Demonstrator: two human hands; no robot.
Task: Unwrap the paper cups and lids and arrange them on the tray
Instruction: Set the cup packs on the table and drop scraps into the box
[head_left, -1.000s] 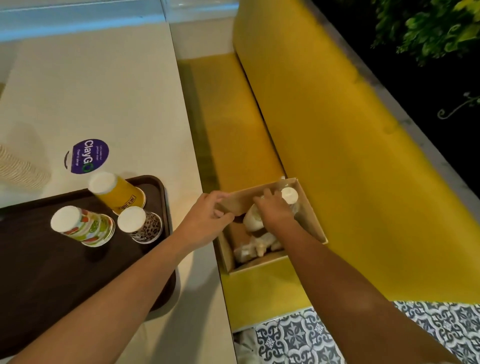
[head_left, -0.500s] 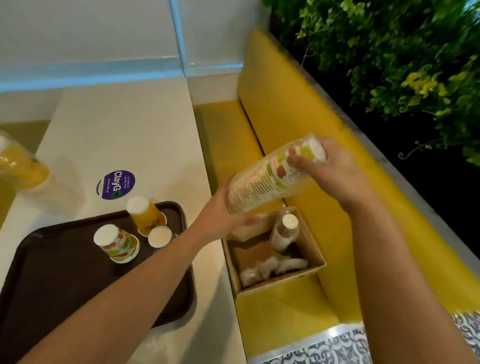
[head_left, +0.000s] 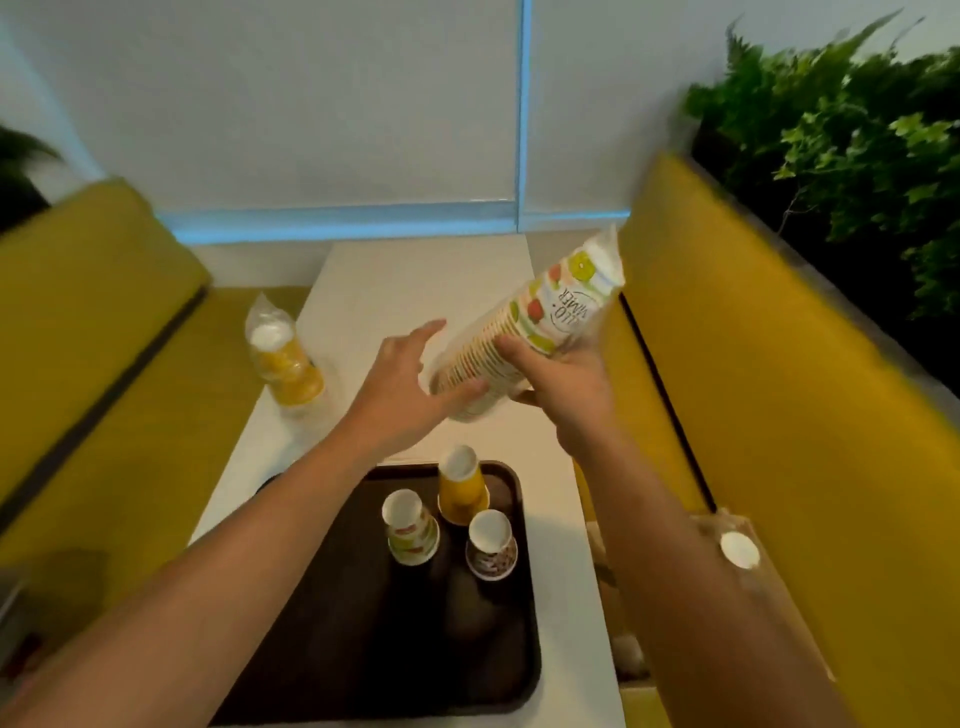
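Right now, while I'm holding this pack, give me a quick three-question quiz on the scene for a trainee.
1. True or false: the three cups on the tray stand upside down.
2. The right hand grips a wrapped cup stack. What is printed on it? A stripes, B fruit, C stars.
3. What colour is the farthest cup on the tray?

Key: 1 true; 2 B; 3 yellow.
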